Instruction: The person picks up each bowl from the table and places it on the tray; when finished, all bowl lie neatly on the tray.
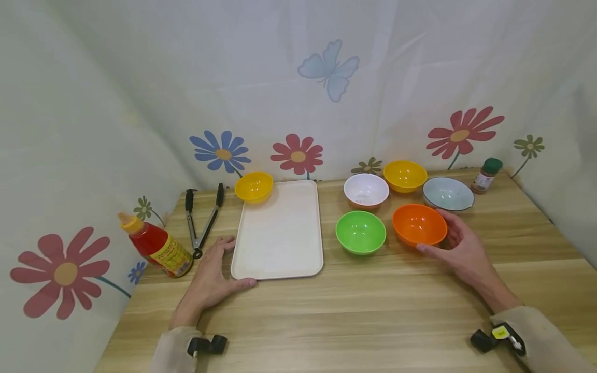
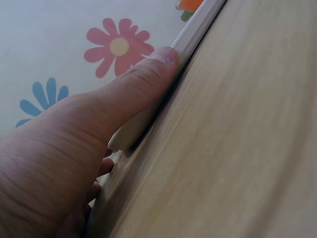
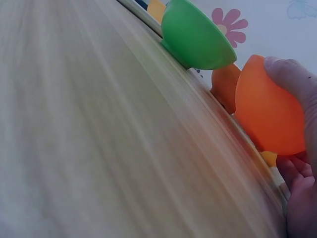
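No readable text: yellow bottle label, small jar label, yellow wrist-device sticker apparently printed, too blurred.

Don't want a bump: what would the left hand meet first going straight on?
The white tray, whose near left corner sits between the left hand's thumb and fingers. Beyond, the yellow bowl at its far left corner seems roughly in line.

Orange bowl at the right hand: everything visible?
The orange bowl is round, plain, glossy and plastic-looking, with a smooth rim and nothing visible inside. Its mouth faces up, right of the green bowl. The right hand holds its right side, thumb on the near side, fingers farther back. Whether its base touches the table is unclear.
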Tool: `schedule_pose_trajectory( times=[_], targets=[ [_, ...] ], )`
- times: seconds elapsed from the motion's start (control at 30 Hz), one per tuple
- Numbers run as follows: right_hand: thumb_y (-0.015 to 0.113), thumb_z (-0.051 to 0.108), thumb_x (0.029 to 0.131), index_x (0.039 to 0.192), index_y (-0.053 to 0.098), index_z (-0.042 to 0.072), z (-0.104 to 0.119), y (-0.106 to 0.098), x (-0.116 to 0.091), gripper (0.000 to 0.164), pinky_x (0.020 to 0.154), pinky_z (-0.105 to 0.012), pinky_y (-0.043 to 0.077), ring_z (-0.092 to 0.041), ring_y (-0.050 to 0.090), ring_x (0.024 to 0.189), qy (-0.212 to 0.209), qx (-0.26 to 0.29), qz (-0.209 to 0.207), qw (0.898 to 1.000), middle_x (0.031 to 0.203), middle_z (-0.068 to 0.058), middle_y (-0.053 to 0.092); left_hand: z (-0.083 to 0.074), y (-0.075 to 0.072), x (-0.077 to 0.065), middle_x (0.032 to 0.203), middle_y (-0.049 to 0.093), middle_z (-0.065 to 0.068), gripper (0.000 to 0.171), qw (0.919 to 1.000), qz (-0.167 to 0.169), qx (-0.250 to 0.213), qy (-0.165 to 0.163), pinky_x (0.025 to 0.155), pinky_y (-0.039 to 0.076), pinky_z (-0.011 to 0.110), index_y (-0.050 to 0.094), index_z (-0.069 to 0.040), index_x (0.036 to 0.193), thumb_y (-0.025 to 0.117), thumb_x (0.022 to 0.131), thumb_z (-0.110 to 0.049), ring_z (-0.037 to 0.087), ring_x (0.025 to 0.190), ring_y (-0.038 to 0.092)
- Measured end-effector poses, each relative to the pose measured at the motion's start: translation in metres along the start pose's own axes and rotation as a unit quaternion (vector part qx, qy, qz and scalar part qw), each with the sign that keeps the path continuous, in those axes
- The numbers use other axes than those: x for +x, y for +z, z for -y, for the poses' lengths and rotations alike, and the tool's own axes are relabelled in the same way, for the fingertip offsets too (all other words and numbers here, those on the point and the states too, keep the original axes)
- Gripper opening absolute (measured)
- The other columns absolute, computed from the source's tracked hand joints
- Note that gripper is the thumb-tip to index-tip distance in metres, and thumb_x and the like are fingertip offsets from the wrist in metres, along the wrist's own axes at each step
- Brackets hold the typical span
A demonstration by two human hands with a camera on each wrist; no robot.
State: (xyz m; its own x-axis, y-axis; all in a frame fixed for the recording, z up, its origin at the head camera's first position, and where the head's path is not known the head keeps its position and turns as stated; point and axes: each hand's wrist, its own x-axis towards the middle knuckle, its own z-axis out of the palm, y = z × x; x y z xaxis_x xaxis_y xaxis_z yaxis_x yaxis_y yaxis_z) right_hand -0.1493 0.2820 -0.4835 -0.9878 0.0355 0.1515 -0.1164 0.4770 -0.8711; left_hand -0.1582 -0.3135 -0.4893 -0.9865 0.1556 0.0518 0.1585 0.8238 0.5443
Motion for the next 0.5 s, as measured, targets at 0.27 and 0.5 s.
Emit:
schedule_pose_trajectory(
  times=[0.27,0.5],
  targets=[
    [0.090,0.031,0.097,0.173,0.032,0.006,0.0026,-0.0022,0.0003,0.098,0.103,0.003,0.039,-0.050,0.046,0.151,0.001,0.007,-0.009,1.000,0.173,-0.025,0.044,0.0026,0.0015,0.0012,0.181,0.032,0.016,0.124,0.9999,-0.005,-0.002,0.012,0.134,0.017,0.076,0.044,-0.009,0.166,0.096,0.073,-0.073,0.048,0.170,0.017],
    [0.088,0.030,0.100,0.175,0.028,0.007,0.0066,-0.0040,0.0032,0.099,0.105,0.001,0.041,-0.049,0.045,0.152,0.004,0.020,-0.017,1.000,0.175,-0.025,0.040,0.0031,0.0021,-0.0013,0.180,0.033,0.017,0.122,0.9995,-0.013,-0.008,0.029,0.134,0.018,0.075,0.045,-0.008,0.164,0.098,0.074,-0.070,0.047,0.169,0.019]
  ],
)
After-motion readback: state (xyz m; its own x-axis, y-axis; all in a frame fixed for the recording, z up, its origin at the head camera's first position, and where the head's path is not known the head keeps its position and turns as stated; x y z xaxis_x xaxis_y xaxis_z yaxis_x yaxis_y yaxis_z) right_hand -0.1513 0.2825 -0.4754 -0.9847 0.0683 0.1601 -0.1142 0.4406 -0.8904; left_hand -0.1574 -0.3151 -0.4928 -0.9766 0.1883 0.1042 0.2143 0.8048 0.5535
